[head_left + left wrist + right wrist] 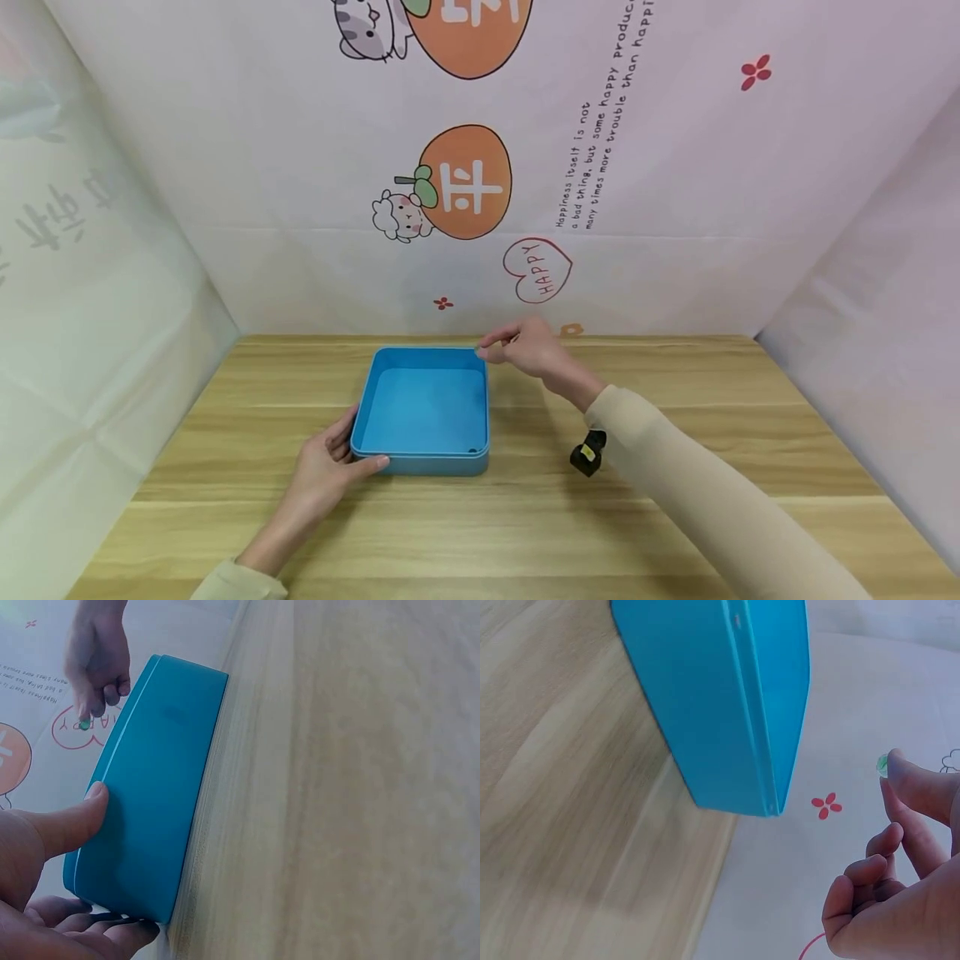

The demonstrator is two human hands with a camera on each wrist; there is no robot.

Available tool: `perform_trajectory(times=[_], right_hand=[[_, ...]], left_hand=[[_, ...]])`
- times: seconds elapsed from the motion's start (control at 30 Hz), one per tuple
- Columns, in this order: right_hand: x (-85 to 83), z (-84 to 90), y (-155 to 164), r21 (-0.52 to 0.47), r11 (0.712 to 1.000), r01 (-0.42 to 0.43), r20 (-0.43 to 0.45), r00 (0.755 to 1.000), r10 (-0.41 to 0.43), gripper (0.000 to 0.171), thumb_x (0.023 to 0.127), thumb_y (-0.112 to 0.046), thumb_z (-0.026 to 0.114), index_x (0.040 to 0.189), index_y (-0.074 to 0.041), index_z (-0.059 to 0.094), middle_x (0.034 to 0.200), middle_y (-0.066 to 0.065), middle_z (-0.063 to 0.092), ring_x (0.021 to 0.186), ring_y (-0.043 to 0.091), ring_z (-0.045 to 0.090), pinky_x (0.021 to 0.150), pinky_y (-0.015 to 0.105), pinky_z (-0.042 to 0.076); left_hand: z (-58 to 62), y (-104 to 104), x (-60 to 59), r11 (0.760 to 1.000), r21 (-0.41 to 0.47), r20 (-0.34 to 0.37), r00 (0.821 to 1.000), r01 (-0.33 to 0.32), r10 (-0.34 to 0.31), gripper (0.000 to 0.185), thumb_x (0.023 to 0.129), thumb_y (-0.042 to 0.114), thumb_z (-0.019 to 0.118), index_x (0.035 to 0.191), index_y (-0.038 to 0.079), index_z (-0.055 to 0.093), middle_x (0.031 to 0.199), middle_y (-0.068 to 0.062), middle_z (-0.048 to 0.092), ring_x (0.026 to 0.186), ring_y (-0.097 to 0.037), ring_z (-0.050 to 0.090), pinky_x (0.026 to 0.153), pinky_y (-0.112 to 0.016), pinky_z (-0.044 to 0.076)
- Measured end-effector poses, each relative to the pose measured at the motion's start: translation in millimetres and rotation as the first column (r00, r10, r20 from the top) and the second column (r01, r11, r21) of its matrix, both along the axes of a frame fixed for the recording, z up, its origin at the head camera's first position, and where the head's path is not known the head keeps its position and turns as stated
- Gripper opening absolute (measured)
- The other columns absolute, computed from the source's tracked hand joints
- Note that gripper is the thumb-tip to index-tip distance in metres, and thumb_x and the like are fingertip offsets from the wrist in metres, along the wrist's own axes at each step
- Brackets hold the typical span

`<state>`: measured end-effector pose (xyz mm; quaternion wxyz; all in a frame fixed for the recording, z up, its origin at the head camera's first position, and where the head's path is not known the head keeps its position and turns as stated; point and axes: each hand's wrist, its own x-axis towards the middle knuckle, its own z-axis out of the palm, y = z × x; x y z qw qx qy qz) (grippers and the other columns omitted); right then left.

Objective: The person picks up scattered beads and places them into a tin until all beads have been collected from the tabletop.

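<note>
Left hand (326, 471) grips one open-topped blue box (424, 411) lying flat and square mid-worktop (675, 533), while right hand (528, 348) pinches one small green bead (882, 765) above its far corner.

A shallow blue tray (424, 410) sits on the wooden bench (675, 533), its inside bare. The left hand (330, 467) holds the tray's near left corner, thumb lying along the front rim and fingers against the left wall. The right hand (528, 347) hovers at the far right corner, thumb and forefinger pinched together just above the rim; what they pinch is too small to tell. A beige sleeve (712, 500) covers the right arm, and a small black device (587, 454) with a yellow tag hangs under the wrist. Behind the bench stands a pale backdrop (300, 167) printed with orange fruits, a sheep, a cat and a red heart reading HAPPY.
</note>
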<state>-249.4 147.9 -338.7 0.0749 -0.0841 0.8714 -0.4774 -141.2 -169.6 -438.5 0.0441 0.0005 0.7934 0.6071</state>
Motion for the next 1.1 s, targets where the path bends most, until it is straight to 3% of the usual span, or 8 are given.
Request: perform_trajectory(times=[0.47, 0.93, 1.1], right_hand=[[-5.3, -1.8, -42.7, 0.013, 1.0, 0.011, 0.019, 1.0, -0.011, 0.013, 0.093, -0.022, 0.085, 0.102, -0.012, 0.086, 0.102, 0.005, 0.07, 0.093, 0.026, 0.053, 0.071, 0.033, 0.04], [-2.9, -10.4, -75.7, 0.008, 1.0, -0.027, 0.0, 1.0, 0.027, 0.006, 0.092, -0.015, 0.085, 0.097, -0.012, 0.086, 0.106, 0.002, 0.074, 0.102, 0.024, 0.06, 0.088, 0.04, 0.051], [-2.2, -18.1, -81.6, -0.003, 1.0, -0.029, 0.016, 0.999, 0.029, 0.006, 0.091, -0.015, 0.086, 0.096, -0.01, 0.086, 0.11, 0.003, 0.073, 0.1, 0.024, 0.059, 0.086, 0.039, 0.051]], left_hand=[[0.9, -1.0, 0.6, 1.0, -0.019, 0.006, 1.0, -0.018, 0.018, 0.103, 0.085, 0.014, 0.092, 0.165, 0.0, 0.029, 0.168, -0.023, 0.028, 0.15, -0.039, 0.034, 0.115, -0.043, 0.04], [1.3, -1.3, -0.3, 1.0, -0.013, -0.001, 1.0, -0.002, 0.002, 0.103, 0.086, 0.015, 0.092, 0.165, 0.0, 0.028, 0.168, -0.023, 0.028, 0.15, -0.039, 0.035, 0.116, -0.043, 0.039], [0.2, -1.6, -0.9, 1.0, -0.018, 0.011, 1.0, -0.002, 0.002, 0.104, 0.086, 0.016, 0.092, 0.165, 0.001, 0.027, 0.168, -0.024, 0.028, 0.15, -0.039, 0.034, 0.116, -0.044, 0.04]])
